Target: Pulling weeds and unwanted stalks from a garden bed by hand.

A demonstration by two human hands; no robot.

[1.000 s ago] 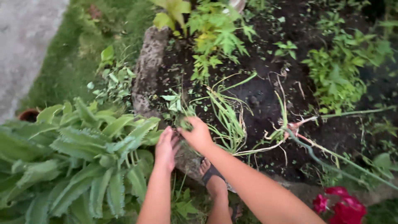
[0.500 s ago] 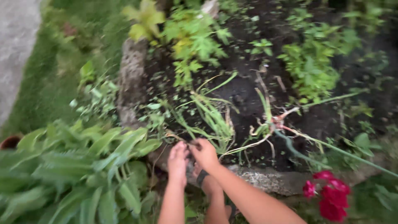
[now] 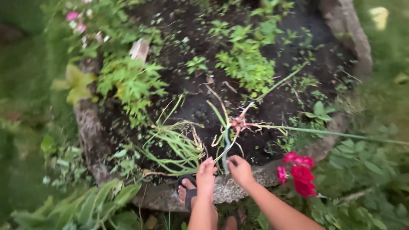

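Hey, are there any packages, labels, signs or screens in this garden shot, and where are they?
None in view: only a stone-edged bed of dark soil with green plants, red flowers at its right edge, and both hands at a long green stalk.

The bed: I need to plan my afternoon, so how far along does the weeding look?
Done: pulled grass lies flat on dark soil near the stone rim. In hand: left hand and right hand are at a long stem with pinkish roots; whether either grips it is unclear. Left: leafy clumps and small sprouts stand rooted farther back.
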